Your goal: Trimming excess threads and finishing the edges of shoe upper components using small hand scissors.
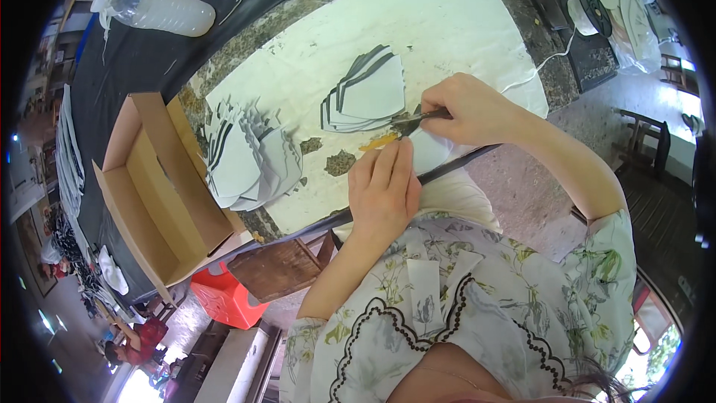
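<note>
My right hand point(461, 108) is closed round a small dark slim tool point(432, 115) with a metallic part, whose exact kind I cannot make out. Just below and to the left, my left hand point(384, 183) lies with its fingers together on a white cut piece point(431, 151) at the table's near edge. A yellow object point(379, 142) shows beside the left fingertips, partly covered. Beyond the hands is a fanned stack of white cut pieces with dark edges point(365, 93). A larger, loose pile of similar pieces point(250, 153) rests at the left.
An open cardboard box point(160, 194) stands left of the pile. A clear bottle point(153, 9) lies on the black cover at far left. A red plastic stool point(226, 297) is below the table. Black machine parts point(567, 7) sit at far right. Another person point(138, 343) is in the background.
</note>
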`<act>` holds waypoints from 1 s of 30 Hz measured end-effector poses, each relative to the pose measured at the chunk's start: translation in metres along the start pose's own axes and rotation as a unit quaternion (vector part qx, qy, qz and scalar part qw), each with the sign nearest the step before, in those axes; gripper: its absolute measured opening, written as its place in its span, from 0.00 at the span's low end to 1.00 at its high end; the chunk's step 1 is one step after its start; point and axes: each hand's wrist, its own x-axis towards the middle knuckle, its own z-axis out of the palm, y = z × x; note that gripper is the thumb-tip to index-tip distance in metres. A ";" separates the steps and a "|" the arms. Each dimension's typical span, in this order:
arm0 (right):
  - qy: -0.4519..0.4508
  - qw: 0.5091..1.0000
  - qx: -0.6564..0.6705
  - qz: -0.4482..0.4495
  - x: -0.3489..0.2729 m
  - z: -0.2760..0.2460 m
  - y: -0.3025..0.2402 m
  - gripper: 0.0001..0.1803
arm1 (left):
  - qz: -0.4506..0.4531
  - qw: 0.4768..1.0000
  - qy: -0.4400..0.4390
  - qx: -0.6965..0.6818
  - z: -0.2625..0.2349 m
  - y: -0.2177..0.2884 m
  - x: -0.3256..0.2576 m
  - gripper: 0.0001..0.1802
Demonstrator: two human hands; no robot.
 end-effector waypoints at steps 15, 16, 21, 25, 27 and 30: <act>-0.056 0.990 -0.128 0.012 0.009 -0.019 -0.016 0.09 | 0.063 0.984 -0.140 0.088 -0.020 0.007 0.024 0.38; -0.084 0.994 -0.072 0.012 0.011 -0.027 -0.011 0.09 | 0.065 0.984 -0.140 0.089 -0.019 0.007 0.024 0.38; -0.157 0.983 0.068 0.070 0.019 -0.041 0.007 0.09 | 0.058 0.984 -0.149 0.081 -0.019 0.010 0.025 0.41; -0.084 0.992 0.087 0.019 0.010 -0.039 0.002 0.08 | 0.059 0.983 -0.145 0.091 -0.019 0.010 0.024 0.41; -0.092 0.990 0.095 0.056 0.007 -0.040 0.005 0.09 | 0.056 0.983 -0.153 0.089 -0.019 0.010 0.024 0.41; -0.096 0.987 0.104 0.082 0.004 -0.043 0.009 0.09 | 0.082 0.979 -0.145 0.121 -0.019 0.009 0.025 0.38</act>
